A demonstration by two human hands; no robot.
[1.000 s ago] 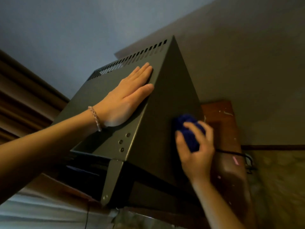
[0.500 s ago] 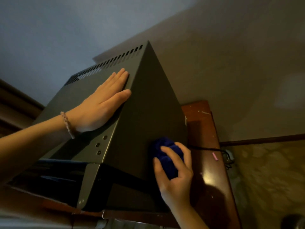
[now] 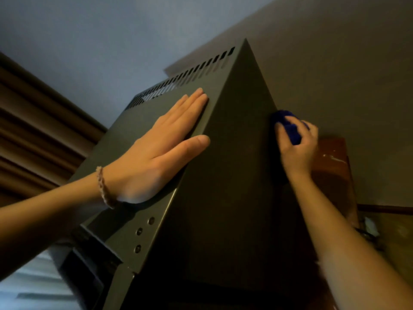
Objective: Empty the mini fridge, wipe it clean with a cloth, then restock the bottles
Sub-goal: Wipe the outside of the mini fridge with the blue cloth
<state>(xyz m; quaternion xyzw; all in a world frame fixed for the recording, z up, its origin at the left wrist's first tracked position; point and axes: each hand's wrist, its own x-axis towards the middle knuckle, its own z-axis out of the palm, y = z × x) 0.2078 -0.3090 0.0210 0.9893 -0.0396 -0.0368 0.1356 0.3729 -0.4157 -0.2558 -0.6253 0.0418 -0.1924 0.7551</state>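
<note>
Mini fridge point(image 3: 225, 175): dark grey metal box, filling the centre of the frame, seen from a low angle with one corner edge running from lower centre to upper centre; a row of vent slots point(image 3: 183, 79) lines its far top edge, upper centre, and three round screw heads point(image 3: 143, 232) sit on the panel at lower centre-left. Left hand point(image 3: 156, 153): laid flat on the left-facing panel at centre-left, fingers straight and together, thumb spread toward the corner edge, grasping nothing; a braided bracelet point(image 3: 104, 186) circles the wrist. Right hand point(image 3: 297, 144): at centre-right, fingers curled round a dark blue cloth point(image 3: 288, 125), holding it against the far edge of the fridge's right-facing panel; this hand and forearm are slightly blurred. Desk point(image 3: 333, 166): reddish-brown wood with pale specks, visible at right behind the right hand, the fridge standing on it. Brown curtain point(image 3: 33, 135): folds along the left edge of the frame. Wall point(image 3: 335, 63): plain, across the upper right.
</note>
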